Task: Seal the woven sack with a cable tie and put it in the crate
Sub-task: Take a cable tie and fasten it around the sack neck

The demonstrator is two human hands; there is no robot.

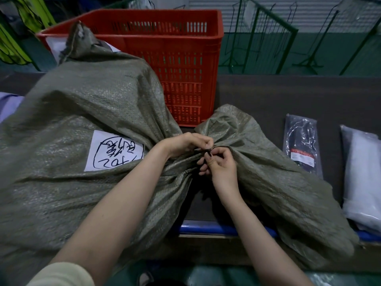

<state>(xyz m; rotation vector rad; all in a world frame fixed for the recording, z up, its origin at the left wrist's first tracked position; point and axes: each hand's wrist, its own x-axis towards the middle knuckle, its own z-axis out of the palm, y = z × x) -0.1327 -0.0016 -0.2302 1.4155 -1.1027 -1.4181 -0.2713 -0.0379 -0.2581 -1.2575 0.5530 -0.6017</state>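
A big grey-green woven sack lies on the dark table, with a white handwritten label on its side. Its neck is gathered at the middle, and the loose mouth fans out to the right. My left hand pinches the gathered neck from above. My right hand sits just below it, fingers closed on a thin black cable tie at the neck. Most of the tie is hidden by fingers and folds. The red slatted crate stands behind the sack.
A clear packet of black cable ties lies on the table to the right. Beside it is a white plastic-wrapped bundle. Green wire racks stand beyond the table. A blue rail edges the table's front.
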